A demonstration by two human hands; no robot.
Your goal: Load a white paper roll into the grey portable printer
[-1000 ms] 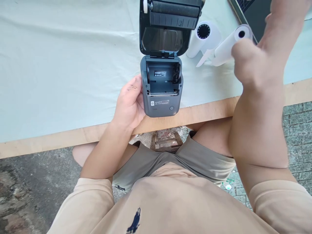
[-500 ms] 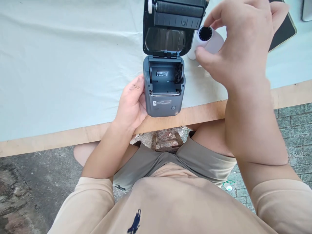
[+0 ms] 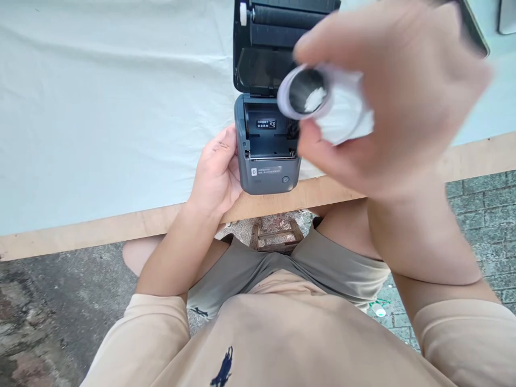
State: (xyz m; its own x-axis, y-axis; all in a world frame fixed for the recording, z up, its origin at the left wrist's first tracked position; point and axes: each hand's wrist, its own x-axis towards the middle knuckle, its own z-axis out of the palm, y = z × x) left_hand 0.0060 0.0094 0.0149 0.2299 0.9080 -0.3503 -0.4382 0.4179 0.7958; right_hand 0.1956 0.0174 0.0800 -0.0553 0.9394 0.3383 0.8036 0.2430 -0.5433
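Observation:
A small dark grey label printer (image 3: 268,174) rests near the table's front edge with its lid (image 3: 262,70) swung up and back. Its roll bay shows bare inside, with a small sticker on the back wall. My left hand (image 3: 220,169) grips the printer by its left side. Above and right of the bay, my right hand (image 3: 395,102) pinches a white label roll (image 3: 349,115) between thumb and fingers. The roll's dark hollow core faces left, and a loose white end hangs from it. Motion blurs this hand, which covers part of the lid and the printer's right side.
A pale cloth (image 3: 113,107) covers the table, leaving a bare wooden front edge (image 3: 100,230). A dark flat device (image 3: 471,24) lies at the far right, partly behind my hand, near a grey object (image 3: 507,17). Below the edge is a wooden stool frame (image 3: 276,236).
My right hand has taken the label roll off the table and brought it up and closer, leftward over the printer. The printer and my left hand stay almost where they were.

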